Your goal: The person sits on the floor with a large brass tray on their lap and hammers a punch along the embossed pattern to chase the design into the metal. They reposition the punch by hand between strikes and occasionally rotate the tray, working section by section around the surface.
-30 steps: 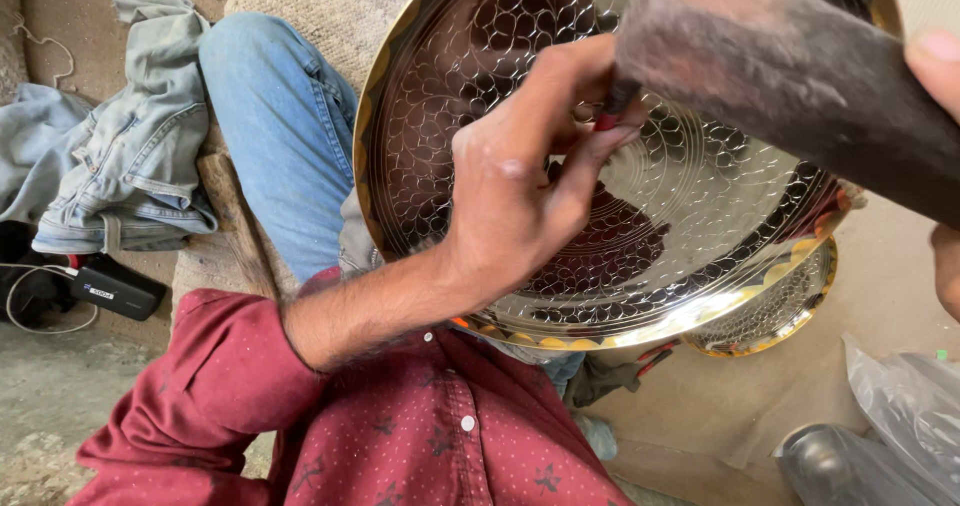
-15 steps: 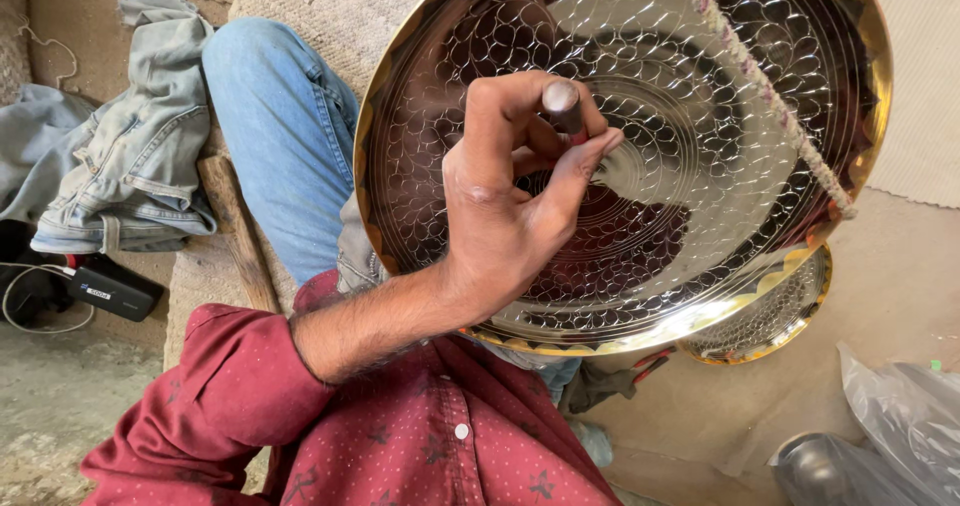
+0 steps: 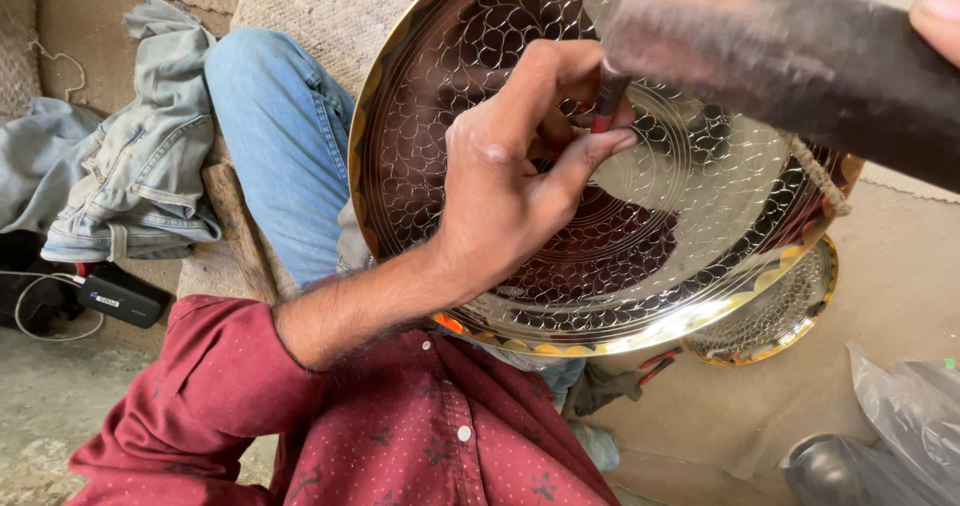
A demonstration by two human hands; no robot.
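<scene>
Head view: shiny round brass plate (image 3: 480, 96) bears engraved scale patterns.

Not much here in the way of packaging. Near right, a crumpled clear plastic bag (image 3: 905, 411) slumps on the floor, greyish and glossy, with a dark rounded metal shape showing through just left of it. Far over on the left, a small black box-like device (image 3: 122, 296) lies on the ground, carrying a pale rectangular label (image 3: 103, 299) on its top face. No signs, no screens.
</scene>
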